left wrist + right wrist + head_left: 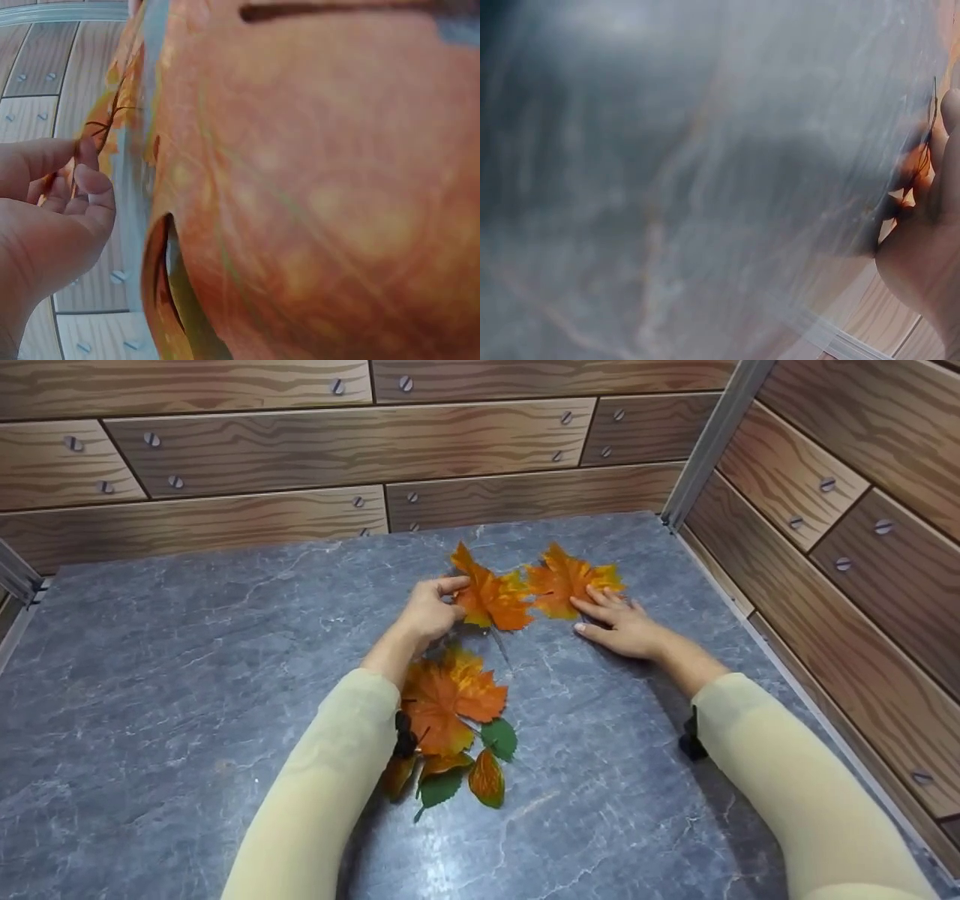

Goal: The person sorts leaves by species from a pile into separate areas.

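In the head view my left hand (433,611) pinches the left edge of an orange and yellow artificial maple leaf (491,596), whose thin stem hangs toward me. The left wrist view shows the thumb and fingers of that hand (64,202) closed on the leaf's edge. To the right, a second maple leaf (559,581) lies on the table, with the spread fingers of my right hand (622,626) resting on its right side. The right wrist view catches only part of this hand (930,225) at its edge. Below my left wrist lies a third, larger maple leaf (450,701), partly hidden by the forearm.
By the third leaf are a green leaf (499,739), another green leaf (441,789) and a small orange-brown leaf (487,780). They lie on a grey marbled tabletop (187,675). Wood-patterned panels (360,442) rise behind it and along the right side.
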A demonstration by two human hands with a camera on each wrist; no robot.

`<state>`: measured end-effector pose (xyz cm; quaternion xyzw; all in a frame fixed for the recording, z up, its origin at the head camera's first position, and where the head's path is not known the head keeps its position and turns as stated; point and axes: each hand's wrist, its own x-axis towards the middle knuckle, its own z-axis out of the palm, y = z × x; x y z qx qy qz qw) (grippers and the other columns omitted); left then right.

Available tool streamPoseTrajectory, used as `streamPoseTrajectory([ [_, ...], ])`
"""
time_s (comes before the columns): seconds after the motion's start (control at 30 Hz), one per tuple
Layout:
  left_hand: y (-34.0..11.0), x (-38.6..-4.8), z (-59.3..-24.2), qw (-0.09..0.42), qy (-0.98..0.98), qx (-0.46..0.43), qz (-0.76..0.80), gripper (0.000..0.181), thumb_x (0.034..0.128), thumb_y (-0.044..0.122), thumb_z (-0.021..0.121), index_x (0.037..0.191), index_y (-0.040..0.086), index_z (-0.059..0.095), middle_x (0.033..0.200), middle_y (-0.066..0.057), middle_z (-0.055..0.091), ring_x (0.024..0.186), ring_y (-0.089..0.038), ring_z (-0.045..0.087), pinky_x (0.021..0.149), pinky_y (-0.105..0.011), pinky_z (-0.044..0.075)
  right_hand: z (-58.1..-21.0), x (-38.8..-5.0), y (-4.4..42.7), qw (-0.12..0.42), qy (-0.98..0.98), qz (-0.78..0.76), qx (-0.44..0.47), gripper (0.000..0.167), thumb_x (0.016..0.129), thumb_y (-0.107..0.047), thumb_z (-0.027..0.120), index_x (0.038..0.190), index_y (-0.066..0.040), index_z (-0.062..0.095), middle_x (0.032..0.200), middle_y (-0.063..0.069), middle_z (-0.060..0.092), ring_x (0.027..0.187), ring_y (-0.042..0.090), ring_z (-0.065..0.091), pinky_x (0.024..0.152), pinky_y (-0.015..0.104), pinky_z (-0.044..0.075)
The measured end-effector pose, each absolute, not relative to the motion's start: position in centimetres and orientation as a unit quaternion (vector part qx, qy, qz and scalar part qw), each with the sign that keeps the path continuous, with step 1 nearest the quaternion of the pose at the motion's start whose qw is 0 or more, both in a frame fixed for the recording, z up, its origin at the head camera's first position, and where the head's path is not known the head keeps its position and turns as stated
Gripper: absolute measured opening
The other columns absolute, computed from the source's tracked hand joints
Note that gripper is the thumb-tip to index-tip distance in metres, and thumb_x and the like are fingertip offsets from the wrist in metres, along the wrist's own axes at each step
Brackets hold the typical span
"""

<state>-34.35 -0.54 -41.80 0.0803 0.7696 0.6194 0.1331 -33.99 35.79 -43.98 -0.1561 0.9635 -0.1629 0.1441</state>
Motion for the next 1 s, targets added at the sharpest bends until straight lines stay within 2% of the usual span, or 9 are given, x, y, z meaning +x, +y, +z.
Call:
streamPoseTrajectory([
  [0.13,-0.7,-34.4,-42.1,0.146,0.783,0.074,0.601,0.067,0.096,-0.015,0.055,0.158,0.009,0.052,0.162,-0.011,0.047,0.115,-0.024,0.055,0.062,-0.028,0.038,-43.9,-33.9,35.7,0.14,0.964,-0.162,-0.16,0.072,0.111,-0.062,0.039,0.171,-0.027,0.024,0.178,0.011,0.003,0.162,0.04,-0.005,0.123,0.069,-0.009],
  [0.27,-0.9,-34.3,-42.3,0.152,0.786,0.067,0.595,0.068,0.0953,-0.015,0.055,0.159,0.009,0.051,0.157,-0.014,0.052,0.109,-0.024,0.059,0.07,-0.029,0.042,-43.9,-33.9,35.7,0.136,0.964,-0.162,-0.163,0.071,0.111,-0.061,0.039,0.171,-0.026,0.025,0.178,0.012,0.004,0.162,0.041,-0.004,0.123,0.07,-0.009],
  [0.5,-1.0,-34.4,-42.2,0.155,0.791,0.059,0.589,0.067,0.0958,-0.014,0.058,0.159,0.008,0.051,0.154,-0.013,0.056,0.128,-0.025,0.059,0.086,-0.029,0.046,-44.0,-34.0,35.7,0.134,0.963,-0.165,-0.166,0.071,0.111,-0.061,0.04,0.171,-0.025,0.025,0.178,0.012,0.004,0.162,0.041,-0.004,0.123,0.07,-0.008],
  [0.7,-1.4,-34.5,-42.3,0.151,0.786,0.076,0.594,0.068,0.0969,-0.012,0.061,0.161,0.005,0.046,0.156,-0.014,0.055,0.135,-0.026,0.057,0.09,-0.027,0.047,-43.9,-34.0,35.7,0.138,0.963,-0.166,-0.164,0.071,0.111,-0.061,0.039,0.171,-0.026,0.024,0.178,0.011,0.003,0.162,0.04,-0.004,0.123,0.07,-0.009],
  [0.73,-1.5,-34.5,-42.3,0.153,0.785,0.078,0.595,0.067,0.0974,-0.011,0.061,0.161,0.004,0.045,0.157,-0.014,0.054,0.132,-0.024,0.058,0.087,-0.027,0.047,-43.9,-34.0,35.7,0.138,0.963,-0.165,-0.163,0.071,0.111,-0.061,0.039,0.171,-0.026,0.024,0.178,0.01,0.003,0.163,0.039,-0.005,0.123,0.07,-0.009],
  [0.83,-1.8,-34.5,-42.0,0.16,0.786,0.081,0.592,0.067,0.0999,-0.007,0.063,0.162,0.006,0.043,0.16,-0.013,0.051,0.106,-0.017,0.062,0.074,-0.025,0.045,-43.9,-34.0,35.8,0.139,0.963,-0.165,-0.163,0.071,0.111,-0.061,0.039,0.171,-0.026,0.024,0.178,0.011,0.003,0.162,0.04,-0.005,0.123,0.071,-0.009],
  [0.93,-2.2,-34.3,-41.3,0.168,0.796,0.08,0.576,0.065,0.102,-0.002,0.064,0.163,0.01,0.044,0.162,-0.014,0.048,0.072,-0.011,0.05,0.062,-0.026,0.039,-44.0,-34.1,35.8,0.141,0.962,-0.164,-0.165,0.072,0.111,-0.061,0.039,0.171,-0.025,0.024,0.178,0.012,0.002,0.162,0.041,-0.005,0.122,0.071,-0.01],
  [1.0,-2.5,-34.2,-40.7,0.169,0.808,0.08,0.559,0.064,0.1023,0.001,0.065,0.163,0.012,0.045,0.162,-0.016,0.047,0.063,-0.008,0.045,0.06,-0.025,0.039,-44.0,-34.1,35.8,0.14,0.962,-0.163,-0.166,0.072,0.111,-0.061,0.039,0.171,-0.025,0.024,0.178,0.012,0.002,0.162,0.041,-0.005,0.122,0.071,-0.009],
])
